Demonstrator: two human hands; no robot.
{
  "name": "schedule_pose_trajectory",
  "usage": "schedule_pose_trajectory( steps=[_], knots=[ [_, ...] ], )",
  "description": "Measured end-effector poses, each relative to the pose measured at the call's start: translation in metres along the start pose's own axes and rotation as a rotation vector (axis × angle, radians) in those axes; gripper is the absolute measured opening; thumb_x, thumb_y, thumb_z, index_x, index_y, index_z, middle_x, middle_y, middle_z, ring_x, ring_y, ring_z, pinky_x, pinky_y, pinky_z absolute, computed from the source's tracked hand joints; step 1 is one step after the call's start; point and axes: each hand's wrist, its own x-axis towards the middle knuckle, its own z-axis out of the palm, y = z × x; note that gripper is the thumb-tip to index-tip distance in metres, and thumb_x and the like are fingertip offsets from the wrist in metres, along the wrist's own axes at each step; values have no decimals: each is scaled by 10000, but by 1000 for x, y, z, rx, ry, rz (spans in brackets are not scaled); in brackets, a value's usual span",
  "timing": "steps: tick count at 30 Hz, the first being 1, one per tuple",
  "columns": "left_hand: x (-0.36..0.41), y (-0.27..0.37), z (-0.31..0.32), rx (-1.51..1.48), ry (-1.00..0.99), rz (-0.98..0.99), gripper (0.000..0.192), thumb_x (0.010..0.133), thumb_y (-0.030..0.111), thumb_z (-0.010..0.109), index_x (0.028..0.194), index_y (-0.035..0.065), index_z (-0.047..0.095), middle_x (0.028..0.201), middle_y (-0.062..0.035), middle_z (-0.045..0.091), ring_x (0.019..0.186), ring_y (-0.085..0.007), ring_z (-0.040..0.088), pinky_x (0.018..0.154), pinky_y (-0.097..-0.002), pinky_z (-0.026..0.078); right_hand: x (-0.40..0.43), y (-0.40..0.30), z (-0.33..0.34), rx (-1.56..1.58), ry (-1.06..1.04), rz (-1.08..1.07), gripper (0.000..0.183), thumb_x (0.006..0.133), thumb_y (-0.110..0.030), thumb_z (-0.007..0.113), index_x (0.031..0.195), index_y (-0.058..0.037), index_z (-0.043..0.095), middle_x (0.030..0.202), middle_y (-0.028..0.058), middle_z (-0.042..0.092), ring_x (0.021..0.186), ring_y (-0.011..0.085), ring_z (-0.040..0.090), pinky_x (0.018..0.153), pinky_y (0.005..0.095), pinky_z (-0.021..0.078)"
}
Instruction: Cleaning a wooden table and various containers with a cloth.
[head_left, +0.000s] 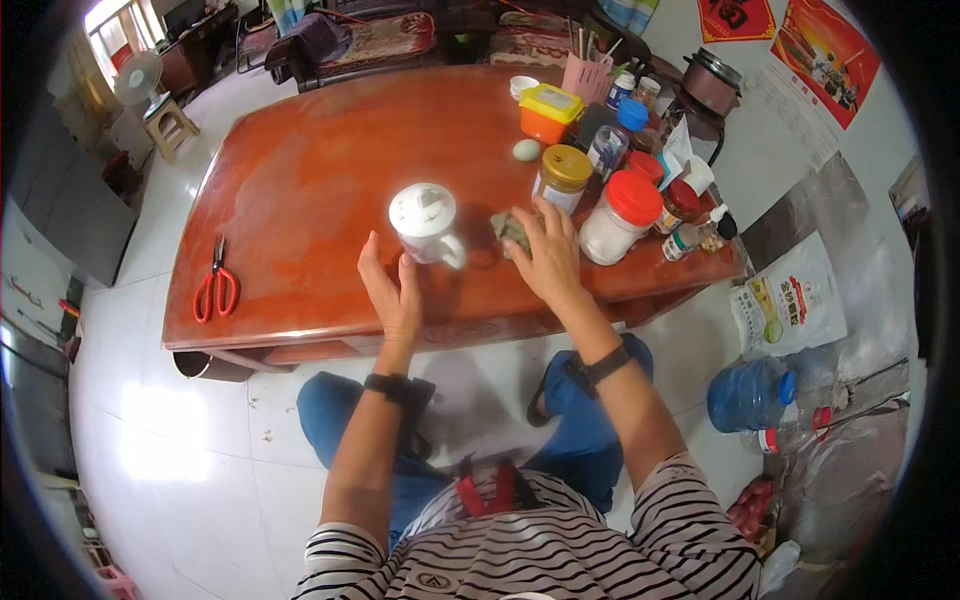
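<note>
My left hand (394, 289) is over the near edge of the red-brown wooden table (322, 172), fingers apart and holding nothing. Just beyond its fingertips stands a white lidded ceramic mug (424, 217), its handle turned towards me and to the right. My right hand (546, 255) has its thumb and fingers around a crumpled grey-green cloth (511, 231), right of the mug; how firmly it grips is hard to see. Close beyond that hand is a jar with a gold lid (566, 166). Scissors with red handles (217, 289) lie near the table's left end.
Along the table's right side stand a red-lidded jar (626, 214), a clear bottle with a blue cap (609, 146), an orange box with a yellow lid (550, 112) and several small bottles. A pale egg (526, 150) lies by the box. A blue water jug (746, 395) is on the floor.
</note>
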Motion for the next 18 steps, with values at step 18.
schedule_pose_trajectory(
  steps=[18],
  knots=[
    [72, 16, 20, 171, -340, 44, 535, 827, 296, 697, 1216, -18, 507, 1164, -178, 535, 1096, -294, 523, 938, -378, 419, 7, -42, 45, 983, -26, 380, 197, 832, -158, 628, 995, -48, 625, 984, 156, 636, 914, 307, 621, 800, 385, 480]
  ],
)
